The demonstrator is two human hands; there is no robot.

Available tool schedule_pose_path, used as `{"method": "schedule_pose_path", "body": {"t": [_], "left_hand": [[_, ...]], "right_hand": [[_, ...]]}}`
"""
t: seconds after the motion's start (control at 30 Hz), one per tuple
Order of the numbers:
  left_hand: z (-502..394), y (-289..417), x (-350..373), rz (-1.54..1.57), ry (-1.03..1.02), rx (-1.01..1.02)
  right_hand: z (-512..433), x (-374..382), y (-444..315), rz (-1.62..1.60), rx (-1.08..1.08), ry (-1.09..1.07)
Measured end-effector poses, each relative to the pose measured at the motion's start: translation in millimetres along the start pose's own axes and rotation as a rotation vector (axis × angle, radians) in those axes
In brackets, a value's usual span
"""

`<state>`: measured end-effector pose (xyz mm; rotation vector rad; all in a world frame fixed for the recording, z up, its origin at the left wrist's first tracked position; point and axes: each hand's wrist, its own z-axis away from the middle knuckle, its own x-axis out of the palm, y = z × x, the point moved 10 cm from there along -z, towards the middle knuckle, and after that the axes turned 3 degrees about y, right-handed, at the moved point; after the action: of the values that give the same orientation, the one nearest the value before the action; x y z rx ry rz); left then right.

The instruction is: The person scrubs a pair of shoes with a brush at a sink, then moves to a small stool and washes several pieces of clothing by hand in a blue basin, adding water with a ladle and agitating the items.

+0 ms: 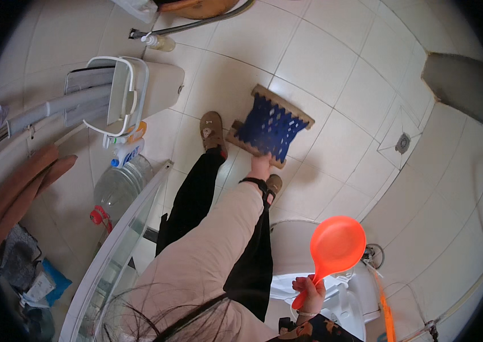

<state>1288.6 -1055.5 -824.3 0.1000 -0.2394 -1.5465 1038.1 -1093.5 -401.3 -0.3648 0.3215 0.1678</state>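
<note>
My left hand (261, 166), with a dark band at the wrist, grips the near brown bar of a small stool with a blue webbed seat (269, 124). The stool is tilted in front of my feet; whether it touches the floor, I cannot tell. My right hand is out of view. At the lower right, a small hand (312, 293) with a pale bracelet and a dark patterned sleeve holds an orange dipper (338, 243) by its handle. That hand seems to be another person's, close to my body.
A white bin (160, 87) and a pump bottle (161, 42) stand at the left, near a large clear bottle (117, 184) with a red cap. A white-framed glass panel (111, 239) runs beside my legs. A white toilet (344, 305) is at lower right, a floor drain (403, 143) at right.
</note>
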Motion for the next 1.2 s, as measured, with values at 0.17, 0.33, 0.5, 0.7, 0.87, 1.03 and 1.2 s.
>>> {"method": "schedule_pose_path", "body": {"t": [0.17, 0.33, 0.5, 0.7, 0.87, 1.03, 1.2], "left_hand": [[78.2, -15.1, 26.8, -0.705, -0.291, -0.131], [203.6, 131.3, 94.2, -1.022, -0.312, 0.277], [370.1, 354.4, 123.1, -0.772, -0.181, 0.6], [651.0, 616.0, 133.1, -0.225, -0.11, 1.594], [791.4, 762.1, 155.0, -0.61, 0.735, 2.178], [798.5, 878.3, 216.4, -0.894, 0.612, 2.06], [758.9, 940.0, 232.0, -1.015, 0.407, 1.806]], "right_hand": [[12.2, 25.1, -36.8, 0.112, -0.105, -0.097], [52.0, 39.0, -83.4, -0.001, -0.187, -0.182], [117.3, 86.6, -170.8, -0.052, -0.335, -0.567], [213.4, 176.9, -330.5, 0.22, -0.661, -0.673], [329.3, 352.2, -450.1, 0.011, -0.665, -0.996], [418.4, 530.9, -524.8, -0.134, -0.587, -1.271], [460.8, 648.4, -554.2, -0.13, -0.592, -1.293]]}}
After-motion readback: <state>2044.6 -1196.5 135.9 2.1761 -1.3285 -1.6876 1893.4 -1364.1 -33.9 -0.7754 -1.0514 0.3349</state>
